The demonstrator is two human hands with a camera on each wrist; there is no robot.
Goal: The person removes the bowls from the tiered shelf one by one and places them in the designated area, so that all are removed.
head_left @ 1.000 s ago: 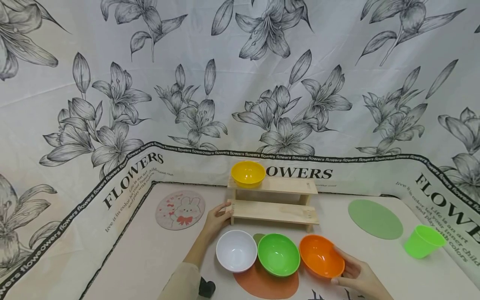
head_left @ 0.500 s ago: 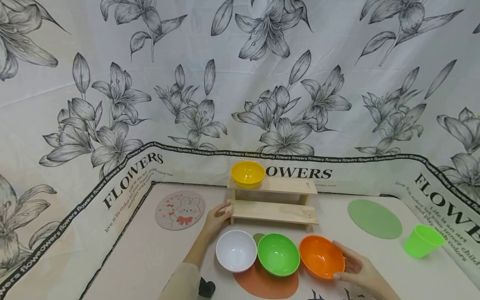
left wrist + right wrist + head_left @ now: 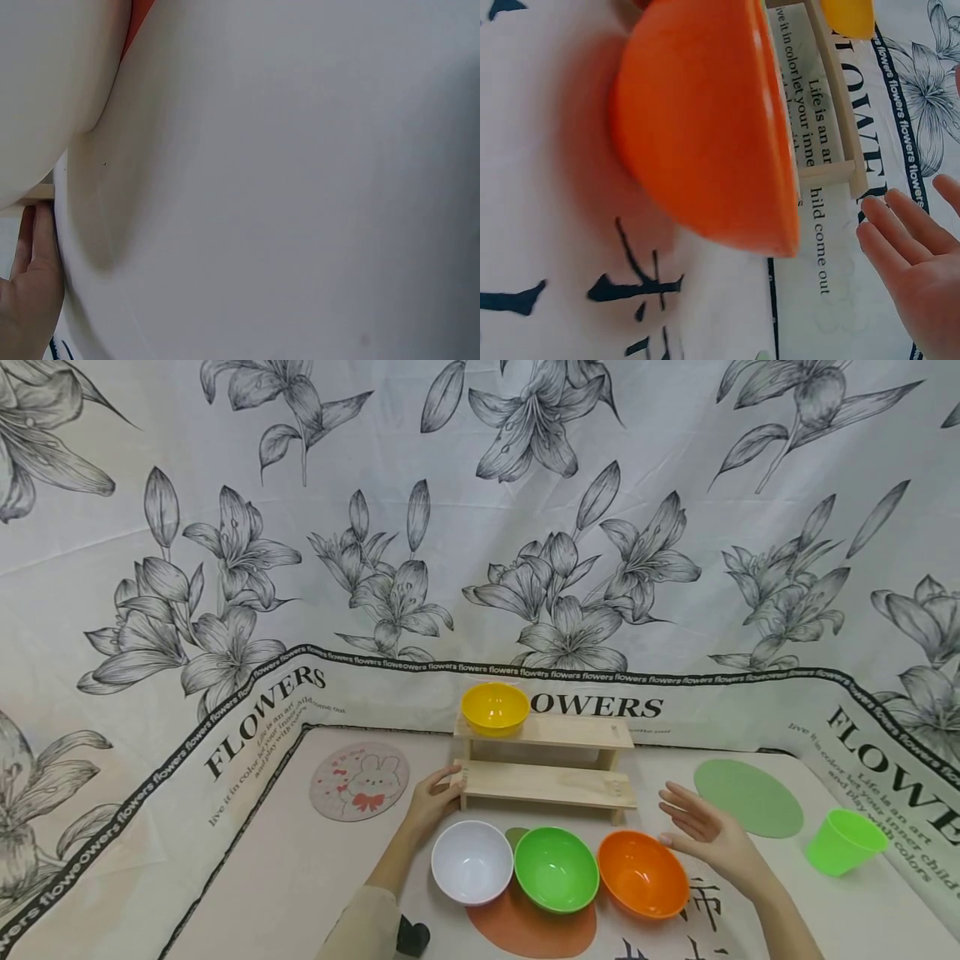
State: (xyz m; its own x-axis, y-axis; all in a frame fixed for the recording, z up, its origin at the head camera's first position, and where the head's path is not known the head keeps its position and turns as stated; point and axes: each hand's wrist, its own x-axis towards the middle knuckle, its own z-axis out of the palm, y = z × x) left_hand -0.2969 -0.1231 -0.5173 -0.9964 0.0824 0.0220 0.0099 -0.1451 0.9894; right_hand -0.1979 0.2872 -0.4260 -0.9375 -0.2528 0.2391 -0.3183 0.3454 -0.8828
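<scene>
My left hand [image 3: 433,797] rests against the left end of the two-tier wooden shelf [image 3: 547,781], its fingers fairly straight. In the left wrist view those fingers [image 3: 43,240] meet the wooden edge, while the white bowl [image 3: 52,82] covers part of the shelf. Right of the orange bowl [image 3: 643,874], my right hand [image 3: 708,835] is raised with fingers spread, holding nothing. The right wrist view shows a gap between that hand [image 3: 922,262] and the orange bowl. Left of the orange bowl, a green bowl [image 3: 557,870] and the white bowl stand in a row. A yellow bowl [image 3: 495,709] sits on the upper tier's left end.
Toward the right edge stands a bright green cup [image 3: 846,843], near a green round mat [image 3: 748,798]. A rabbit-print mat [image 3: 360,782] lies at left. Beneath the bowls is an orange-brown mat [image 3: 532,935]. Flower-printed cloth [image 3: 390,527] hangs behind the table.
My right hand has let go of the orange bowl and moved up and away from it. The orange bowl stays put, and my left hand keeps its place at the shelf.
</scene>
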